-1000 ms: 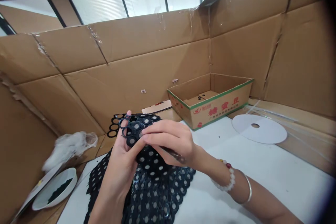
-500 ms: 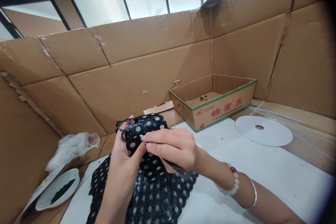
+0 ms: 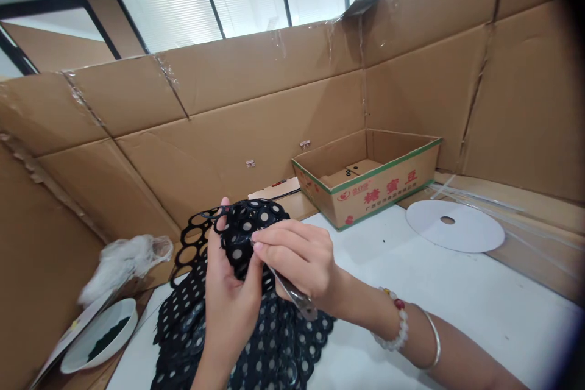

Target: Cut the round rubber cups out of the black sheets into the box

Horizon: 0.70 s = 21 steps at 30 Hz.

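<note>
Your left hand point(image 3: 231, 311) grips the black perforated sheet point(image 3: 253, 219), your right hand point(image 3: 297, 262) closes on a pointed metal tool point(image 3: 292, 295) against it

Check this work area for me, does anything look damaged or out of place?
Yes, the cardboard wall is damaged. A torn flap curls up at its top edge near the corner, and a long split runs down the right-hand panel. Both break the otherwise flat board. A crumpled white plastic bag also sits bunched at left.

Workshop bench point(image 3: 461, 298) walled by taped cardboard sheets point(image 3: 256, 109)
</note>
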Motion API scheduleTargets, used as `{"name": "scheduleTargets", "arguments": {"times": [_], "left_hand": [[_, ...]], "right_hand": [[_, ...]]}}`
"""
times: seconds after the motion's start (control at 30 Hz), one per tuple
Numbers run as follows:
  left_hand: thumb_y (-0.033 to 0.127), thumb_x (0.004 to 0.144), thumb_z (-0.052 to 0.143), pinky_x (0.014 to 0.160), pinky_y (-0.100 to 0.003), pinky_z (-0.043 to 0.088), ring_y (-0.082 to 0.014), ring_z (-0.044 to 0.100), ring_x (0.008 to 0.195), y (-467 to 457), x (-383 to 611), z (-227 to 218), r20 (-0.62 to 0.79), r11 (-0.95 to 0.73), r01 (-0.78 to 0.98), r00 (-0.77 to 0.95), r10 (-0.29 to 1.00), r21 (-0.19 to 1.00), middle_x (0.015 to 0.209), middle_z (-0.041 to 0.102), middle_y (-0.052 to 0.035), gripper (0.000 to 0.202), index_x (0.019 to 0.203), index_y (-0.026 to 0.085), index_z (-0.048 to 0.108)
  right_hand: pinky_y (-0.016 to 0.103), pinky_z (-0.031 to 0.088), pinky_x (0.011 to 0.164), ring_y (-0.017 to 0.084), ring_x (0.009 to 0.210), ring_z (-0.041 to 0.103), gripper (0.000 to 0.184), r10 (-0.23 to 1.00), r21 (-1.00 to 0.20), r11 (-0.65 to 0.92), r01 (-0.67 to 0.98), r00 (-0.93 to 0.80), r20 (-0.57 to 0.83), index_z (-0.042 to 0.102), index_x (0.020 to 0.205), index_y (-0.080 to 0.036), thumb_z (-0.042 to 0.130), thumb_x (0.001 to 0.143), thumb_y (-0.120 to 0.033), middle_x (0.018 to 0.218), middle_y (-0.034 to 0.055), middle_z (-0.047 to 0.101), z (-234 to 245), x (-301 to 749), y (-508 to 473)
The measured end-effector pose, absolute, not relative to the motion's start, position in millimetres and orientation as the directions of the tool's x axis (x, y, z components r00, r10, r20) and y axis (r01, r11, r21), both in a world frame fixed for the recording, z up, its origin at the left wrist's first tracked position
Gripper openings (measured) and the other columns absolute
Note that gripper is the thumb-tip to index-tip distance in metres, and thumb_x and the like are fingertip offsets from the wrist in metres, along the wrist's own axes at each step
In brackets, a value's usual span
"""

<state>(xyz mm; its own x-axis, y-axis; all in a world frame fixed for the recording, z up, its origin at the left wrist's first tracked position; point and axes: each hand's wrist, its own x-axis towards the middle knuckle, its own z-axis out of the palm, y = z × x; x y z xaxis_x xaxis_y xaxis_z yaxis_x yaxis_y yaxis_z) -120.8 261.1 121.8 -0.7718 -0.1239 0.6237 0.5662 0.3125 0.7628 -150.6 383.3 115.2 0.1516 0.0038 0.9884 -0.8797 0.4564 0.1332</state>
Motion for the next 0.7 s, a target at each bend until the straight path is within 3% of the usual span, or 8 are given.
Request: {"name": "scheduleTargets", "arguments": {"times": [0.13, 0.27, 0.43, 0.53, 0.63, 0.7], "left_hand": [[0.027, 0.081, 0.070, 0.119, -0.032, 0.025, -0.0229, 0.035, 0.142, 262.7, -117.7, 121.2, 0.617, 0.325, 0.558, -0.779, -0.112, 0.764, 0.157, 0.033, 0.0020, 0.076, 0.147, 0.037, 0.034], [0.033, 0.085, 0.066, 0.114, -0.029, 0.031, -0.0195, 0.037, 0.139, 259.8, -117.0, 123.8, 0.555, 0.272, 0.504, -0.817, -0.157, 0.820, 0.157, 0.032, 0.0008, 0.065, 0.142, 0.034, 0.034], [0.037, 0.087, 0.061, 0.113, -0.033, 0.031, -0.0210, 0.045, 0.130, 261.2, -125.7, 120.3, 0.514, 0.290, 0.474, -0.854, -0.077, 0.831, 0.139, 0.049, -0.0057, 0.048, 0.130, 0.026, 0.044], [0.037, 0.086, 0.062, 0.109, -0.035, 0.034, -0.0218, 0.049, 0.122, 264.3, -130.9, 118.5, 0.482, 0.308, 0.446, -0.875, -0.046, 0.840, 0.125, 0.054, -0.0070, 0.038, 0.118, 0.023, 0.047], [0.036, 0.081, 0.067, 0.101, -0.036, 0.039, -0.0221, 0.053, 0.111, 263.6, -135.3, 117.2, 0.425, 0.331, 0.382, -0.903, -0.064, 0.863, 0.111, 0.054, -0.0059, 0.036, 0.106, 0.023, 0.046], [0.036, 0.077, 0.070, 0.097, -0.035, 0.040, -0.0217, 0.054, 0.106, 259.5, -139.2, 117.2, 0.369, 0.328, 0.329, -0.927, -0.067, 0.886, 0.108, 0.055, -0.0050, 0.037, 0.103, 0.023, 0.046]], "right_hand": [[0.026, 0.054, 0.061, 0.016, 0.074, 0.061, 0.015, -0.025, 0.131, 0.526, -0.840, 0.139, 0.990, 0.064, 0.076, -0.014, 0.055, 0.088, -0.011, 0.087, 0.0044, 0.074, 116.1, -152.0, 384.2], [0.026, 0.057, 0.075, 0.016, 0.086, 0.064, 0.010, -0.054, 0.173, 0.514, -0.840, 0.169, 0.984, 0.066, 0.083, -0.014, 0.057, 0.088, -0.013, 0.093, 0.0068, 0.073, 119.5, -159.5, 387.1], [0.029, 0.059, 0.084, 0.019, 0.099, 0.069, 0.016, -0.073, 0.246, 0.507, -0.826, 0.243, 0.967, 0.061, 0.082, -0.015, 0.052, 0.094, -0.020, 0.101, 0.0087, 0.073, 116.2, -174.2, 390.3], [0.023, 0.059, 0.076, 0.013, 0.083, 0.071, 0.014, -0.026, 0.103, 0.385, -0.917, 0.101, 0.995, 0.058, 0.085, -0.015, 0.047, 0.093, -0.013, 0.087, 0.0061, 0.074, 114.1, -176.7, 389.7], [0.017, 0.055, 0.062, 0.008, 0.064, 0.067, 0.017, 0.118, -0.236, 0.165, -0.958, -0.218, 0.969, 0.054, 0.083, -0.017, 0.043, 0.095, -0.015, 0.071, 0.0010, 0.068, 118.5, -182.4, 394.7], [0.017, 0.053, 0.055, 0.009, 0.056, 0.065, 0.016, 0.261, -0.425, 0.014, -0.905, -0.407, 0.875, 0.048, 0.084, -0.019, 0.044, 0.097, -0.026, 0.068, -0.0004, 0.065, 123.2, -193.7, 407.5]]}}
